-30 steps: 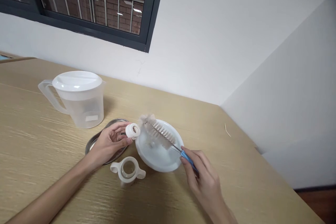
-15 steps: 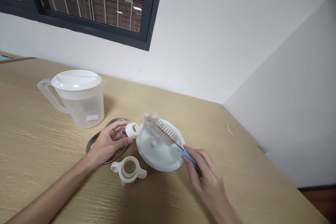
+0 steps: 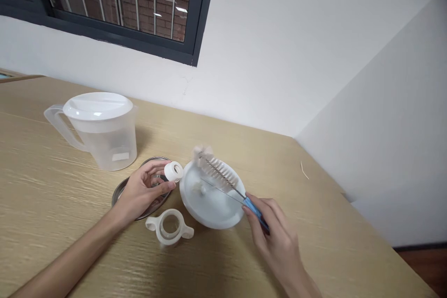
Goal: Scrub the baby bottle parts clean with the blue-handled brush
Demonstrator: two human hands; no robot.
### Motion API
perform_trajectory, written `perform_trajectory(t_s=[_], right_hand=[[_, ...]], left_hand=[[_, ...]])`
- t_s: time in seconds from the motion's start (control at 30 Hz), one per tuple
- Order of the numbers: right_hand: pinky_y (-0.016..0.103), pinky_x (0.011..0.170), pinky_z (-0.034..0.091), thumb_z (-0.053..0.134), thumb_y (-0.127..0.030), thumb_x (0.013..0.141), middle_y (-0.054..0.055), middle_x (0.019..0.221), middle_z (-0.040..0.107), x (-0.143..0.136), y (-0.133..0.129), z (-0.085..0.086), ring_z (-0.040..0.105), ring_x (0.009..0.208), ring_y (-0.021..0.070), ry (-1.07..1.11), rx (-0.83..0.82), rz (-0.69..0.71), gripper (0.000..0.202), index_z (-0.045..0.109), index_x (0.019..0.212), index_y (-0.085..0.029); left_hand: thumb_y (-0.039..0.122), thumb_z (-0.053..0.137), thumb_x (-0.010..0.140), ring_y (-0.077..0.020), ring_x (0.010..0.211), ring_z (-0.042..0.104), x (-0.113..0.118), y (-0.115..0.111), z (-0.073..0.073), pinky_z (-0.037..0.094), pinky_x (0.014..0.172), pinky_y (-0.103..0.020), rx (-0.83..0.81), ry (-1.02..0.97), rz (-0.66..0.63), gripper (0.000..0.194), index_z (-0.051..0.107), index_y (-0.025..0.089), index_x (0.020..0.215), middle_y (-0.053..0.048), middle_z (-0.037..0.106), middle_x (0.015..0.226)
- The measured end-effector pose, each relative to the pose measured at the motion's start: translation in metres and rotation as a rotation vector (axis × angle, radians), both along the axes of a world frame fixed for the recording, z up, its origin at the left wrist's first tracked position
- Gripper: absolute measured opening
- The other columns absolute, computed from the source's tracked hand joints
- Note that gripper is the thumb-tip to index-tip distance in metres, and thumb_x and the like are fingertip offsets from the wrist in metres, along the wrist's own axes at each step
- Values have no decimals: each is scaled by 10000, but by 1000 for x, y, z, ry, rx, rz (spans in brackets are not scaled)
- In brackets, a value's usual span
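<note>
My left hand (image 3: 145, 188) pinches a white bottle collar (image 3: 173, 172), its round opening turned toward the bowl. In my right hand (image 3: 274, 233) is the blue handle of a bottle brush (image 3: 218, 173) with white bristles and a spongy tip, held slanting over a white bowl (image 3: 213, 221). A thin wire-like tool runs alongside the brush from the same hand. Inside the bowl lies a small pale, translucent piece (image 3: 198, 188), perhaps in liquid. A baby bottle (image 3: 171, 227) with two side handles stands uncapped below my left hand.
A lidded clear plastic pitcher (image 3: 101, 132) stands at the back left. Partly under my left hand lies an oval metal tray (image 3: 118, 191). A thin pale strip (image 3: 304, 171) rests on the wooden table (image 3: 335, 223) at right. Wall and barred window rise behind.
The view has shifted slightly, so most things sit a little further left. The brush remains over the bowl, its tip a bit sharper now. Both hands keep their holds.
</note>
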State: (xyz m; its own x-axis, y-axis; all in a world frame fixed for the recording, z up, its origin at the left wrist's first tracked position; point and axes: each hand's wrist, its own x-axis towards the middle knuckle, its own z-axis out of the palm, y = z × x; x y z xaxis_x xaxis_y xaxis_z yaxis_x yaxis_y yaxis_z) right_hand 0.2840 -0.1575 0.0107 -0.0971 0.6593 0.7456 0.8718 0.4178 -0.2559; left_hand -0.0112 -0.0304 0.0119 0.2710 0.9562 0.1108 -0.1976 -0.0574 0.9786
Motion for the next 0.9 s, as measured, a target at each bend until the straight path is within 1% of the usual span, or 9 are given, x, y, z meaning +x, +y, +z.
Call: perform_trajectory(t_s=[0.07,0.2,0.27,0.4,0.47,0.57,0.63,0.77,0.9], right_hand=[[272,680,575,602,-91,958,83,1002,658,-2,-1,0,666,833,170,19,11,-5,389,611,1324,-222],[259,676,589,577,-75,960,79,1014,659,-10,-1,-1,682,849,164,-11,-33,111,452,584,1385,-226],[255,674,590,566,-73,966,76,1017,655,-10,0,-1,682,845,157,-27,-62,137,450,581,1389,-227],[253,658,569,578,-80,970,80,1021,652,2,3,2,677,827,156,-40,-44,85,413,585,1359,-217],[256,672,562,582,-94,976,88,1043,655,8,4,5,681,845,161,-44,-34,50,389,585,1346,-212],[259,691,554,582,-106,981,89,1055,655,12,4,11,677,859,162,-60,-23,29,375,583,1340,-213],[259,686,546,583,-109,982,85,1049,654,10,5,15,673,858,161,-64,-29,37,368,584,1334,-216],[251,662,524,566,-121,996,64,996,666,0,9,24,664,807,147,-79,-67,77,350,570,1335,-210],[254,655,513,552,-131,1011,54,961,675,-9,15,29,655,778,143,-139,-70,79,365,536,1370,-194]], left_hand=[[319,926,683,-247,999,707,0,0,0,549,808,-342,3,13,12,562,686,187,1174,-123,750,1199],[317,918,693,-234,995,701,0,0,0,550,813,-337,24,-1,14,532,690,197,1158,-109,748,1196],[321,910,710,-216,966,699,-1,0,0,548,797,-325,13,-5,2,530,682,204,1174,-100,749,1174],[345,919,702,-232,1002,696,-2,1,1,552,835,-342,10,2,14,533,687,192,1157,-106,752,1157],[367,916,708,-249,1048,693,-2,3,1,550,877,-357,0,-19,17,522,686,185,1140,-113,755,1157],[392,910,719,-245,1047,694,-3,4,0,543,896,-353,-36,-46,13,508,681,176,1119,-110,762,1114],[395,907,726,-236,1033,694,-4,5,-1,537,906,-348,-44,-56,-8,524,674,173,1139,-104,759,1097],[386,879,771,-235,1065,683,-5,6,-6,532,907,-346,-26,-63,-43,598,620,180,1268,-101,745,1121],[367,873,783,-230,1079,678,-7,7,-11,541,886,-322,-15,-59,-43,574,607,194,1261,-73,740,1086]])
